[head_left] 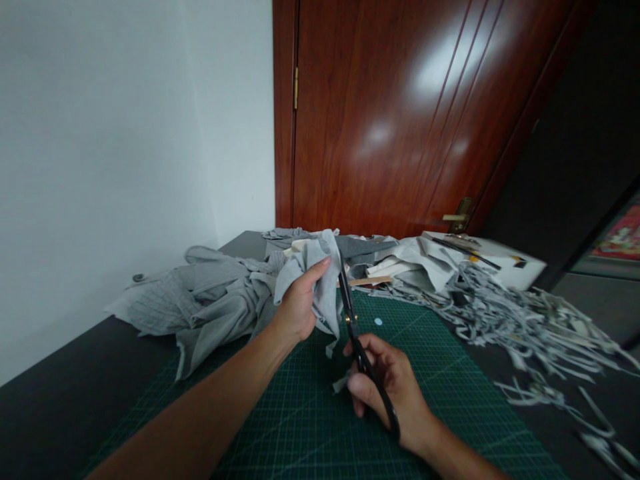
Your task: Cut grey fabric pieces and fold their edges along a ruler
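Note:
A piece of light grey fabric [327, 287] is held up in my left hand [299, 308], its thumb lying on top and the other fingers hidden behind the cloth. My right hand [387, 380] is closed around the handles of black scissors [361, 353]. The blades point up and away, along the right edge of the fabric; whether they are apart I cannot make out. Below both hands lies a green cutting mat [300, 427]. A small scrap of grey cloth [342, 383] shows beside the fingers of my right hand.
Crumpled grey fabric [220, 300] is heaped on the left. To the right spreads a tangle of thin grey strips [520, 320], with a white box [523, 267] behind it. White cloth [425, 260] lies at the back. A brown door [390, 120] stands beyond the table.

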The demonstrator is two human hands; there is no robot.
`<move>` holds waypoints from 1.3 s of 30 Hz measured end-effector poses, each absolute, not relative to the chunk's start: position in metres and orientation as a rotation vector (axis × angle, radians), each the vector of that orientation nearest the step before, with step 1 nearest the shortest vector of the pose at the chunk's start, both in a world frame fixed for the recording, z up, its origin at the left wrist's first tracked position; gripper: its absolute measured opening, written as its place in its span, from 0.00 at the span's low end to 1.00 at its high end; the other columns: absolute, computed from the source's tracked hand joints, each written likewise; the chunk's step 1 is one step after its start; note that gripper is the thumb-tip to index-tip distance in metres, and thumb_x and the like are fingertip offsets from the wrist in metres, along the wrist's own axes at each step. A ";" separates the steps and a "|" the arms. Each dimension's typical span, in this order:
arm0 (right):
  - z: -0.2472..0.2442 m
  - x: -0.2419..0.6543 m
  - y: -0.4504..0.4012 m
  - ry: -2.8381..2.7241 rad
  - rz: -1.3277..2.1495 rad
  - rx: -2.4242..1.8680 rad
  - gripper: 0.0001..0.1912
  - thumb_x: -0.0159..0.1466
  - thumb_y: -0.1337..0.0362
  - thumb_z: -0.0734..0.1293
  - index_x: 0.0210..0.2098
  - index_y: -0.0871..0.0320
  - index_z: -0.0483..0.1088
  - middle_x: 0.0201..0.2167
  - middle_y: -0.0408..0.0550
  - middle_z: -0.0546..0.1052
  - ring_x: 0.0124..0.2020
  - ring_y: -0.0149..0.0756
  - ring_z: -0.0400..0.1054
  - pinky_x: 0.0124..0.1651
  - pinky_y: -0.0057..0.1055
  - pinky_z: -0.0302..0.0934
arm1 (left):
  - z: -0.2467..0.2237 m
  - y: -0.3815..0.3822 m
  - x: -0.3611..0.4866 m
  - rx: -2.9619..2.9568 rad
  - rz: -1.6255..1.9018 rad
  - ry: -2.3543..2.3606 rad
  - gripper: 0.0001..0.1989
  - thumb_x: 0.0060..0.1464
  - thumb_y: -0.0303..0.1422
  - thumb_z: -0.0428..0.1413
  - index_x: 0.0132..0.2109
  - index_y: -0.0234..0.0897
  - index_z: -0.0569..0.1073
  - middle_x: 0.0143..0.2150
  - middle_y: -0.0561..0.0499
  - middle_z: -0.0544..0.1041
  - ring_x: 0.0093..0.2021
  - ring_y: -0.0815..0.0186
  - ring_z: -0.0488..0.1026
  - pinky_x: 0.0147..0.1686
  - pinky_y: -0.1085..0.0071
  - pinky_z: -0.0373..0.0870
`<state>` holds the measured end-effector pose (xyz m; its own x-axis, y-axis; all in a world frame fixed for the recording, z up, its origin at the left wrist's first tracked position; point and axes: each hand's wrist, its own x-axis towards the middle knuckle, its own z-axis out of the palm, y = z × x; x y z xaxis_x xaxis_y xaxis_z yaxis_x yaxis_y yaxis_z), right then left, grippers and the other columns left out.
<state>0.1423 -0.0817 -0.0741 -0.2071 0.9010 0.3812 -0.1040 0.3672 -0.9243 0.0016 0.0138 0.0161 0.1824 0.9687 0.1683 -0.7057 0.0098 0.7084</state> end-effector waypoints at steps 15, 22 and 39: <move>-0.074 0.141 -0.082 -1.481 1.098 -0.786 0.25 0.60 0.44 0.78 0.42 0.56 0.71 0.21 0.35 0.69 0.15 0.27 0.62 0.18 0.22 0.57 | 0.014 0.013 -0.001 0.897 1.288 0.380 0.09 0.49 0.33 0.70 0.36 0.31 0.84 0.27 0.50 0.82 0.22 0.68 0.74 0.25 0.73 0.73; -0.075 0.141 -0.081 -1.465 1.095 -0.764 0.23 0.61 0.46 0.78 0.41 0.57 0.70 0.21 0.35 0.68 0.16 0.25 0.61 0.18 0.21 0.57 | 0.017 0.010 0.001 0.826 1.334 0.396 0.08 0.50 0.32 0.69 0.37 0.32 0.82 0.30 0.49 0.84 0.23 0.66 0.77 0.24 0.74 0.73; -0.078 0.142 -0.080 -1.473 1.112 -0.752 0.24 0.61 0.46 0.78 0.43 0.57 0.71 0.21 0.35 0.68 0.16 0.24 0.61 0.19 0.20 0.55 | 0.016 0.011 0.001 0.857 1.312 0.392 0.13 0.46 0.36 0.72 0.37 0.33 0.83 0.27 0.51 0.84 0.21 0.67 0.76 0.22 0.74 0.74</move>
